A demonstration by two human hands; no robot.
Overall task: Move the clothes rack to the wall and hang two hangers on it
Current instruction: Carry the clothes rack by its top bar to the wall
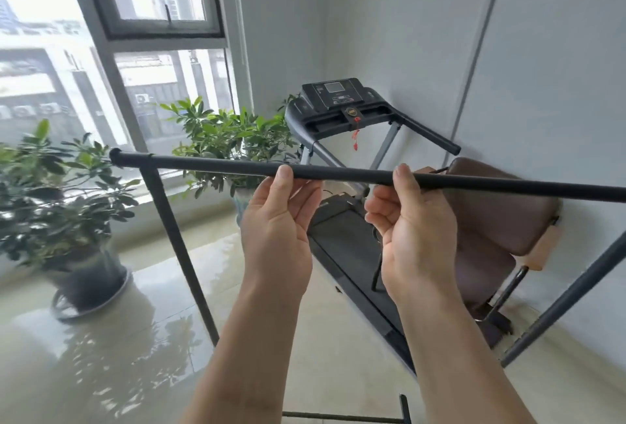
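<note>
The black clothes rack's top bar (216,163) runs across the view at chest height, and its left leg (176,237) and right leg (562,301) slant down to the floor. My left hand (277,220) is raised palm towards me, thumb in front of the bar and fingers just behind it, in a light hold. My right hand (410,230) holds the bar the same way a little further right. A base bar of the rack (342,417) shows at the bottom edge. No hangers are in view.
A treadmill (342,108) stands in the corner behind the rack, with a brown chair (491,217) against the right wall (559,67). Two potted plants (57,193) (223,139) sit by the window (135,50) on the left. The tiled floor (135,339) is glossy.
</note>
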